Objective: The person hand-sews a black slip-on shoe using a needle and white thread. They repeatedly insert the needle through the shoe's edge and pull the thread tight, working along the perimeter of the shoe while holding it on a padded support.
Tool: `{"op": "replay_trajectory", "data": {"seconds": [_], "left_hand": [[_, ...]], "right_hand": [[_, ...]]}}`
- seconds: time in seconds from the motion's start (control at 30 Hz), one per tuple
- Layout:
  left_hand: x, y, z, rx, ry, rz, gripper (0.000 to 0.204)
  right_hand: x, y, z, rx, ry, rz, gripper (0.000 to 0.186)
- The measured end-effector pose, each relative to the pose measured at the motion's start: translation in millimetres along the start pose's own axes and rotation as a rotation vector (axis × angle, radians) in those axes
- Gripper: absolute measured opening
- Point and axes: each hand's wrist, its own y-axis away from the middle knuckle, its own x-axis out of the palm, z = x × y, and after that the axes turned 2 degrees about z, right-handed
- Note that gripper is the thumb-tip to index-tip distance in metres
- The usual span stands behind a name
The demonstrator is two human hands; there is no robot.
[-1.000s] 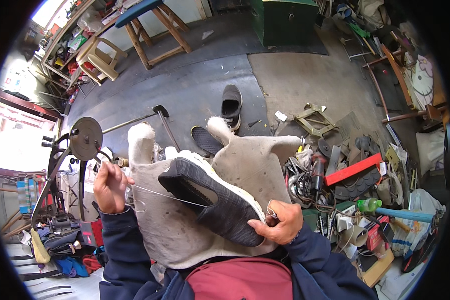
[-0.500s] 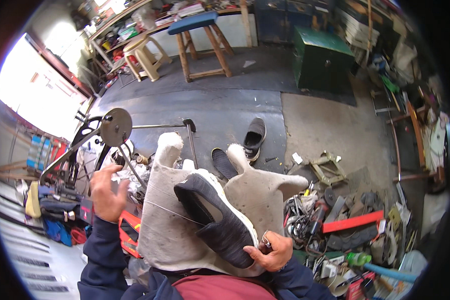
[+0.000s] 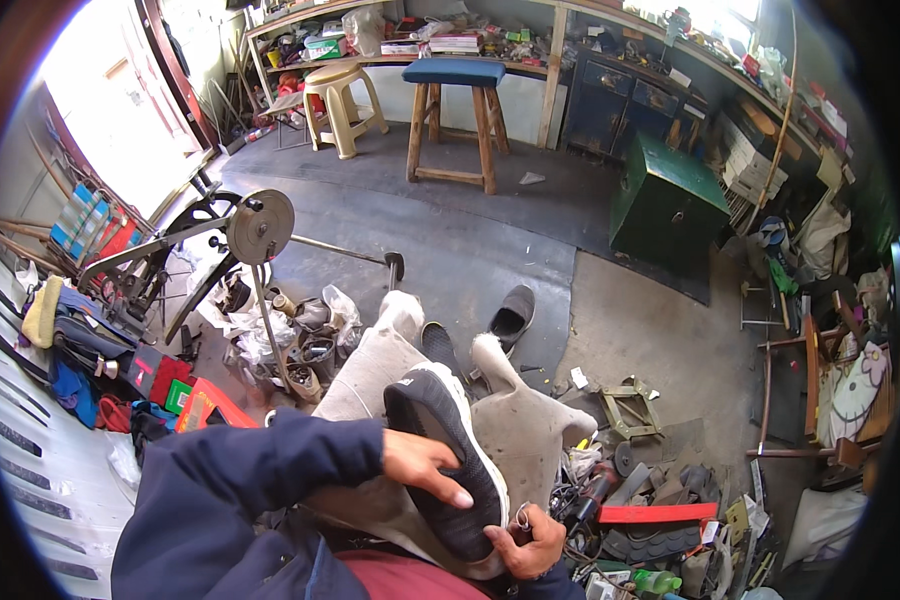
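Note:
A dark grey slip-on shoe [image 3: 470, 530] with a white sole rests tilted across my lap, its opening facing up. My left hand [image 3: 420, 465] reaches over the shoe from the left. Its thumb lies along the upper, and the other fingers bend into the opening, partly hidden. My right hand [image 3: 532, 545] pinches the sole edge near the toe, and a small metal loop [image 3: 522, 516] shows at its fingers. Under the shoe, a worn grey hide-like apron [image 3: 355, 385] covers my knees.
A dark shoe [image 3: 512, 318] stands on the floor ahead, another partly hidden beside it. At left is a hand-cranked machine with a round wheel [image 3: 261, 227]. Tools and scraps with a red bar [image 3: 658, 513] lie at right. Farther off are a blue-topped stool [image 3: 455, 73] and a green box [image 3: 668, 195].
My left hand has come from the far left, out in the air, onto the shoe. The thin thread stretched leftward from the shoe no longer shows. My right hand still grips the toe end.

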Motion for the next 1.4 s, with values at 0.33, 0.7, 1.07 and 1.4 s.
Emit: {"op": "replay_trajectory", "data": {"seconds": [0.33,0.7,1.07,1.4], "left_hand": [[14,-14,-10,0.026,0.381,0.249,0.066],[-10,-2,32,0.279,0.268,-0.162,0.054],[-14,-22,70,0.527,0.489,-0.091,0.037],[-14,-5,61,0.573,0.531,-0.148,0.038]], "right_hand": [[10,8,12,0.078,0.034,-0.033,0.045],[47,-31,53,0.134,0.069,-0.193,0.031],[10,-18,50,0.467,-0.276,-0.498,0.022],[14,17,5,0.357,0.139,-0.533,0.03]]}}
